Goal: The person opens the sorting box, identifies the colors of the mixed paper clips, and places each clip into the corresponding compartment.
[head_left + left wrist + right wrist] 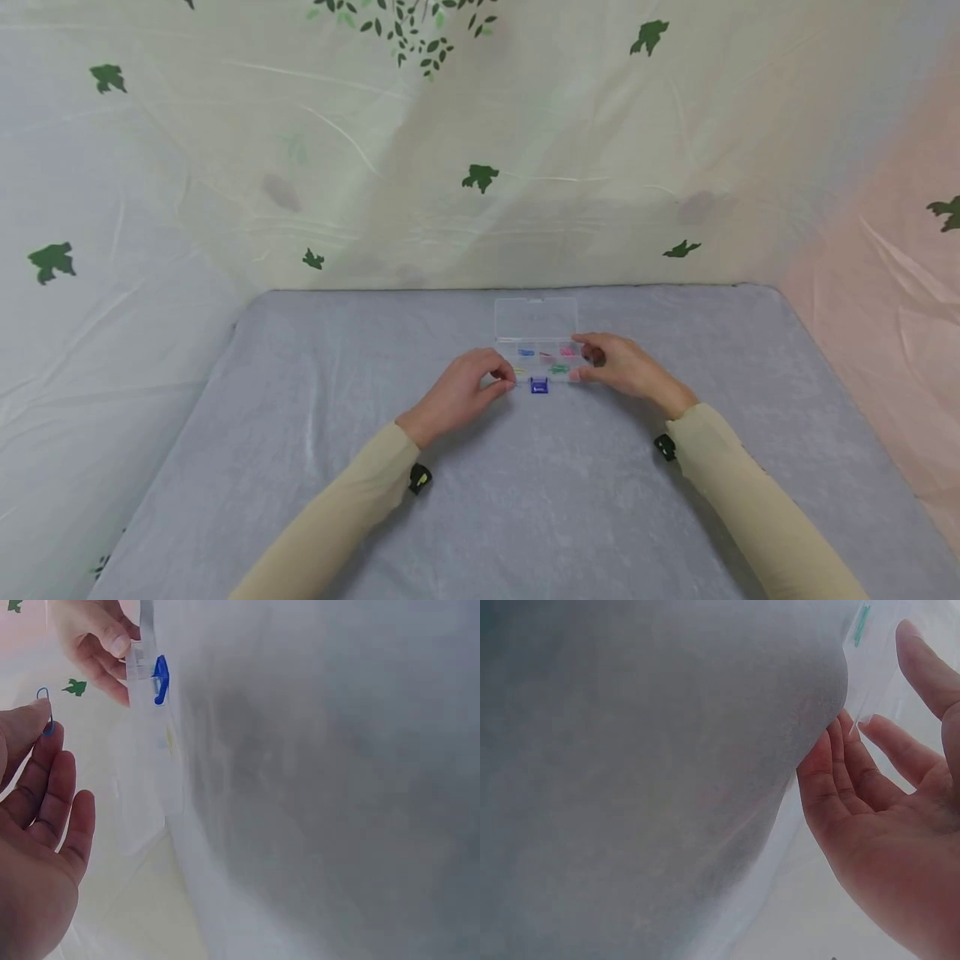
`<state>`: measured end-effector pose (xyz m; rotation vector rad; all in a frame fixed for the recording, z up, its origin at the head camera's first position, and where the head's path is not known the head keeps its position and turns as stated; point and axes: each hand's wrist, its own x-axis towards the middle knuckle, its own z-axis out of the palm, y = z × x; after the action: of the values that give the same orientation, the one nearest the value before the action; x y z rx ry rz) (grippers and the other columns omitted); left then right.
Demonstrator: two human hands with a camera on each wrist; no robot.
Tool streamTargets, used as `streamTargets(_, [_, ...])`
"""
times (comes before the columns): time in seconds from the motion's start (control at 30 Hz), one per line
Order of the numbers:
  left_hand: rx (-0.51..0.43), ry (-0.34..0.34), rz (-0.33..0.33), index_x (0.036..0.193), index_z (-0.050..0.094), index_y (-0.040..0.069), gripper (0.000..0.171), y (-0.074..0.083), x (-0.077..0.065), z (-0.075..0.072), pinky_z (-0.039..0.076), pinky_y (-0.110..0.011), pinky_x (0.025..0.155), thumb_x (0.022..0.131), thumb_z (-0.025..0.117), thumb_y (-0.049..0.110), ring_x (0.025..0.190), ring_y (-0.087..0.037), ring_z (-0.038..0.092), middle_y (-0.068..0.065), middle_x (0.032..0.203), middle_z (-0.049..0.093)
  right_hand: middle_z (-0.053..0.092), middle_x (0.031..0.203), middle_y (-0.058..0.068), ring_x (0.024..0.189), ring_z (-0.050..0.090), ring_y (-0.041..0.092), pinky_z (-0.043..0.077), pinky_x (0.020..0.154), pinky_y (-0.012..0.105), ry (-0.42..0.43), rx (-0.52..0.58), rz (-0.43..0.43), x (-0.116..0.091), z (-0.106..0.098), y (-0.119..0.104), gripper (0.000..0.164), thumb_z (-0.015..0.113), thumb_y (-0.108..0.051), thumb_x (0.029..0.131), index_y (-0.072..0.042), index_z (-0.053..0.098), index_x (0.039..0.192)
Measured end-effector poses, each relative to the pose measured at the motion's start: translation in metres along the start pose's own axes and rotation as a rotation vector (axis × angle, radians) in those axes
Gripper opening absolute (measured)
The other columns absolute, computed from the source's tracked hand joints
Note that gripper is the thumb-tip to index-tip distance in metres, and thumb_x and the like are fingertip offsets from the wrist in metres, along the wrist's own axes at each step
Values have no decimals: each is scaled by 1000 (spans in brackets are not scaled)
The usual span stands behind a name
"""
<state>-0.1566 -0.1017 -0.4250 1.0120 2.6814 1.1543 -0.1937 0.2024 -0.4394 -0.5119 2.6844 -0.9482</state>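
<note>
A clear plastic compartment box [534,367] stands on the table with its lid [536,319] raised at the back. Blue clips [527,352], pink clips [567,352] and green clips [558,368] lie in separate compartments. Something yellow [519,372] shows at the front left. A dark blue latch [539,385] sticks out from the front. My left hand [471,385], by the front left corner, pinches a blue paper clip [49,729] between thumb and finger. Around the box's right end, my right hand [621,363] grips with thumb in front and fingers farther back.
Grey cloth covers the table [540,500]. A pale curtain [375,167] with green leaf prints hangs behind the table's far edge, and a pinkish one [885,250] hangs at the right. Black wrist devices [420,478] sit at both cuffs.
</note>
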Motion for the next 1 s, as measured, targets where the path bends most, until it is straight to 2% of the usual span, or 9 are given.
streamTargets(0.13, [22, 50, 2, 99, 72, 12, 4, 0, 11, 2, 55, -36, 92, 100, 70, 10, 101, -16, 64, 2, 101, 70, 65, 114, 11, 101, 55, 26, 48, 91, 44, 0, 6, 4, 0, 0, 1, 70, 81, -27, 92, 3, 52, 148])
streamTargets(0.43, [66, 132, -78, 99, 73, 11, 5, 1, 34, 8, 54, -37, 92, 100, 71, 16, 99, -18, 64, -1, 101, 71, 65, 114, 10, 101, 56, 25, 47, 91, 44, -2, 7, 9, 1, -1, 1, 70, 81, -29, 92, 2, 53, 148])
streamTargets(0.67, [92, 143, -104, 100, 74, 10, 5, -1, 48, 10, 54, -38, 90, 100, 71, 15, 98, -20, 64, -3, 101, 71, 65, 114, 10, 100, 55, 24, 47, 90, 43, -15, -1, 10, 2, 0, 2, 72, 80, -31, 93, 1, 52, 149])
streamTargets(1.0, [109, 112, -194, 102, 76, 11, 8, -10, 62, 14, 53, -39, 95, 101, 70, 17, 104, -22, 65, -4, 106, 72, 65, 114, 10, 100, 55, 25, 47, 90, 43, -4, 7, 4, 1, 0, 3, 71, 81, -31, 92, 2, 52, 149])
